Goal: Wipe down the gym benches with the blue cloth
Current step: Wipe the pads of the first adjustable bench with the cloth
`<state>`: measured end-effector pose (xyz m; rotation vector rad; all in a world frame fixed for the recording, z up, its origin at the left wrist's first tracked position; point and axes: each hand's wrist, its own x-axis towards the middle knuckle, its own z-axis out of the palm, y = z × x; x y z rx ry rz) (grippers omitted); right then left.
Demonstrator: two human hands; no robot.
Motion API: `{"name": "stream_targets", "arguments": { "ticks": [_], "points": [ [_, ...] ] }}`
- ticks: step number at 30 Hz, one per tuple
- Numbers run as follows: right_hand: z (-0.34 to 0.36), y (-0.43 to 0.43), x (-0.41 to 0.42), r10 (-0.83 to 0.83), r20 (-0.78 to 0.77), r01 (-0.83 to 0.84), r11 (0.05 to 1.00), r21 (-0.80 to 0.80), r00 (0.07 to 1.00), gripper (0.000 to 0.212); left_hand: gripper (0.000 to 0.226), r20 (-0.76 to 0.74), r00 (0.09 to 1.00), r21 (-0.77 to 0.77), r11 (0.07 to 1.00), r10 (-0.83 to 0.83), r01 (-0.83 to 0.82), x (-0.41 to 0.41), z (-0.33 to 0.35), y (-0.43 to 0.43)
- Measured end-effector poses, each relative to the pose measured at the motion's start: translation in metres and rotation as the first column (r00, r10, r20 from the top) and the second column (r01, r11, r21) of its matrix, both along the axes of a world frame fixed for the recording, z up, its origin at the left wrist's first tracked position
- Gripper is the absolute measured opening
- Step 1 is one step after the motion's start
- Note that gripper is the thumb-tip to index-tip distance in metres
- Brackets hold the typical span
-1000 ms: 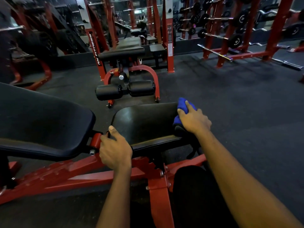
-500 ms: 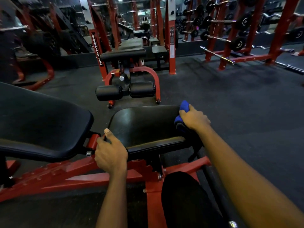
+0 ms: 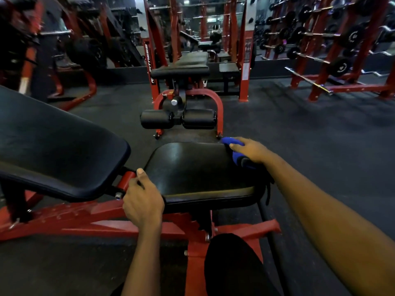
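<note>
A black padded seat [image 3: 198, 171] on a red frame sits in front of me, with the bench's raised black back pad [image 3: 53, 146] to its left. My right hand [image 3: 252, 149] presses the blue cloth [image 3: 234, 150] against the seat's far right corner, the cloth bunched under my fingers. My left hand [image 3: 143, 201] grips the seat's near left edge, thumb pointing up beside the red hinge bracket [image 3: 126, 180].
A second bench [image 3: 181, 69] with two black roller pads [image 3: 177, 119] stands straight ahead on a red frame. Red racks with barbells and weight plates [image 3: 339, 45] line the back right. Dark rubber flooring [image 3: 310, 135] spreads to the right. My dark-clothed knee [image 3: 233, 263] is below the seat.
My right hand has slid the blue cloth a little farther along the seat's right edge toward the far corner. My left hand keeps its grip on the near left edge.
</note>
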<state>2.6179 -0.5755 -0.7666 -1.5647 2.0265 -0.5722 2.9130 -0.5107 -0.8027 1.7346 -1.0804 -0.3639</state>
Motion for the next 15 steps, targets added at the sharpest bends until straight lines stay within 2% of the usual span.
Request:
{"name": "stream_targets", "arguments": {
  "ticks": [2,5,8,12,15],
  "points": [
    [0.006,-0.016,-0.002,0.030,0.067,-0.035,0.997,0.062,0.997,0.043,0.062,-0.001,1.000,-0.007,1.000,0.008,-0.008,-0.001,0.001,0.001],
    [0.010,-0.041,-0.004,0.018,0.144,-0.046,0.979,0.198,0.989,0.058,0.062,-0.002,1.000,-0.009,1.000,0.023,-0.023,-0.002,-0.001,0.001],
    [0.010,-0.044,-0.010,0.056,0.213,-0.093,0.981,0.170,0.975,0.049,0.065,0.002,1.000,-0.015,1.000,0.026,-0.026,0.000,-0.004,-0.001],
    [0.000,-0.029,-0.028,0.218,0.377,-0.249,0.968,0.034,0.900,0.033,0.065,0.023,0.999,-0.013,1.000,0.028,-0.027,0.000,-0.006,-0.003],
    [0.015,-0.040,-0.023,0.291,0.302,-0.343,0.929,0.136,0.908,0.034,0.066,0.034,0.998,-0.023,0.998,0.058,-0.058,0.001,-0.008,-0.007]
  ]
}}
